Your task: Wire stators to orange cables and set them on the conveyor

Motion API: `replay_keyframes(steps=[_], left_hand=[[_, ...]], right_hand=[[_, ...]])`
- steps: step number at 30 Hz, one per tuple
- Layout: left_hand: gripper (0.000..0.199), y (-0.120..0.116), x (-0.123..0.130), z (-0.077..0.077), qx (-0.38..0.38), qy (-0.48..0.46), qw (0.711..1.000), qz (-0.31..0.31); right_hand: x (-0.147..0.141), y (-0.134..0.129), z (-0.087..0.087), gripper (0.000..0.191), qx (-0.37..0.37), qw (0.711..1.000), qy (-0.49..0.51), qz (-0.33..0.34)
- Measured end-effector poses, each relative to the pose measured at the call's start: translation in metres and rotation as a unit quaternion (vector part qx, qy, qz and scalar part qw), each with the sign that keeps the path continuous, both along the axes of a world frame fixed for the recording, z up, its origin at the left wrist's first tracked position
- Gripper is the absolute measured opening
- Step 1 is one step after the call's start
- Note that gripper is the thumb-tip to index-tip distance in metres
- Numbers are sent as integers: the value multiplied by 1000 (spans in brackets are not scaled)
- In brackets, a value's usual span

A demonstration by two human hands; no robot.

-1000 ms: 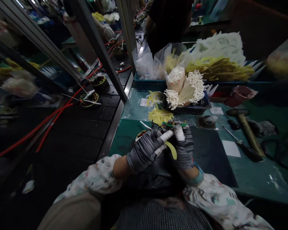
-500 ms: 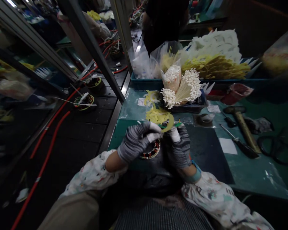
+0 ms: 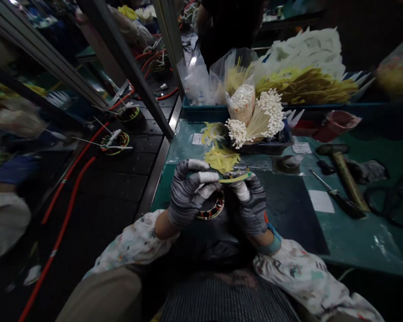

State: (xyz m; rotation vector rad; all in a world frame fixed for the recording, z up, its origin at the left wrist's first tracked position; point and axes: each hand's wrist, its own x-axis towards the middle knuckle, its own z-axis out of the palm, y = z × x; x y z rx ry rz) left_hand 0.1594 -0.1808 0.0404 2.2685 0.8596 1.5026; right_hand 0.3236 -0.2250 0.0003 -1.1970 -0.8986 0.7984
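1. A thin, curved yellow strip (image 3: 235,180) is held up between the two hands, over the near edge of the table (image 3: 355,243), and shows nearly edge-on.
2. Its long axis runs crosswise from the left hand (image 3: 187,193) to the right hand (image 3: 253,205), tilting slightly upward at the right end.
3. The left hand's taped thumb and index finger pinch the strip's left end; its other fingers are curled and partly raised.
4. The right hand's fingers are closed on a green piece (image 3: 249,174) that shows along the far side of the strip's right end. Whether they also pinch the strip itself, I cannot tell.
5. The strip therefore lies to the right of the left fingers and against the green piece; neither hand is nearer, since both are at its ends.
6. A round wound ring (image 3: 219,207) sits below the strip, between the hands but closer to the left one, which partly hides it.
7. Beyond the strip, a loose pile of yellow strips (image 3: 223,160) lies on the table, with a bundle of white-tipped sticks (image 3: 266,114) behind it to the right.
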Motion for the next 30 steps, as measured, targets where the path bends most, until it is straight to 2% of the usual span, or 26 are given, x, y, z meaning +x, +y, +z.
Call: replay_keyframes(steps=[4,9,16,19,22,24,30], left_hand=[[8,-2,-4,-4,-29,63,997,-46],[13,-6,-8,-9,-16,62,997,-36],[15,-7,-6,2,-8,148,988,-35],[16,-11,-6,-1,47,163,986,-5],[14,-12,-8,-8,155,178,971,26],[14,-10,-10,-10,180,189,965,30],[18,-9,-5,-6,35,158,987,-20]], right_hand=[[2,2,-2,35,22,1000,5,0],[4,2,-7,35,24,1000,-9,7],[5,-4,-6,35,16,999,-46,12],[6,-8,-7,40,14,997,-74,-25],[4,-9,-11,44,12,996,-74,-52],[3,-8,-14,46,11,996,-61,-57],[7,-11,-10,44,15,996,-75,-39]])
